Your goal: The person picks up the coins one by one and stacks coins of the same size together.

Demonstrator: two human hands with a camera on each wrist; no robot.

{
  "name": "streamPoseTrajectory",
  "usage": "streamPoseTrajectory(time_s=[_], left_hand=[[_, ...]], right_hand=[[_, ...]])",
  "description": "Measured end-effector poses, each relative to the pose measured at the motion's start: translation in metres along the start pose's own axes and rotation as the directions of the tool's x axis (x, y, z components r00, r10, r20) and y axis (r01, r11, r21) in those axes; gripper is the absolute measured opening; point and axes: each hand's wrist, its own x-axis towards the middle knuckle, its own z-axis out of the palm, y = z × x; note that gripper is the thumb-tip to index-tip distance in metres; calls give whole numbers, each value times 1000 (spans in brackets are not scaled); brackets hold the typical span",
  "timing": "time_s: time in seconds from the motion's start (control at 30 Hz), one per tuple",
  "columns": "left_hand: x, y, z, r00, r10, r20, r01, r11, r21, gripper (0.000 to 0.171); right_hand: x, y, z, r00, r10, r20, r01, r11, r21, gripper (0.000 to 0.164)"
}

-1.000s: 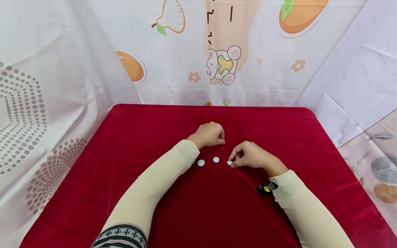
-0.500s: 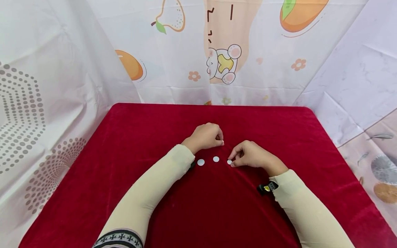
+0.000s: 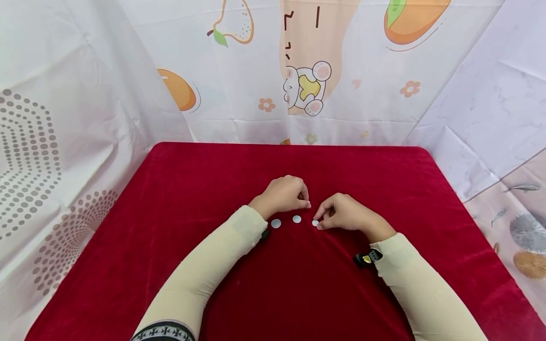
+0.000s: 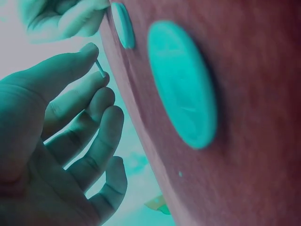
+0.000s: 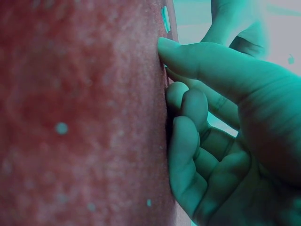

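Note:
Three small white round discs lie in a row on the red cloth: a left disc, a middle disc and a right disc. The right hand pinches the right disc at its edges between thumb and forefinger, pressed down at the cloth. Just beyond the middle disc, the left hand hovers with its thumb and forefinger together. Between those fingertips, the left wrist view shows a thin, short piece, kind unclear. A large disc lies close to that camera. Fingers hide the right disc in the right wrist view.
Red velvety cloth covers the table, with wrinkles near the right hand. Black camera straps sit on the wrists, the right one showing most. Printed white curtains hang behind and at both sides.
The left hand has come down and nearer, toward the row of discs, with its forearm drawn slightly to the left. The right hand stays on the right disc.

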Motion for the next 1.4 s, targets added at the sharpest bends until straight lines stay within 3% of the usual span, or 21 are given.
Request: streamPoseTrajectory(time_s=[0.43,0.83,1.07,1.4], left_hand=[[-7,15,5,999,-9,45,10,1000,-13,17],[-12,18,10,998,-28,58,31,998,-58,21],[-16,18,13,998,4,68,2,996,-94,22],[-18,23,13,997,14,71,-9,998,-68,29]], right_hand=[[2,3,2,1000,-20,4,20,1000,21,15],[2,2,3,1000,-3,5,3,1000,14,13],[1,1,3,1000,-3,-2,3,1000,16,13],[0,-1,0,1000,-2,7,2,1000,14,11]])
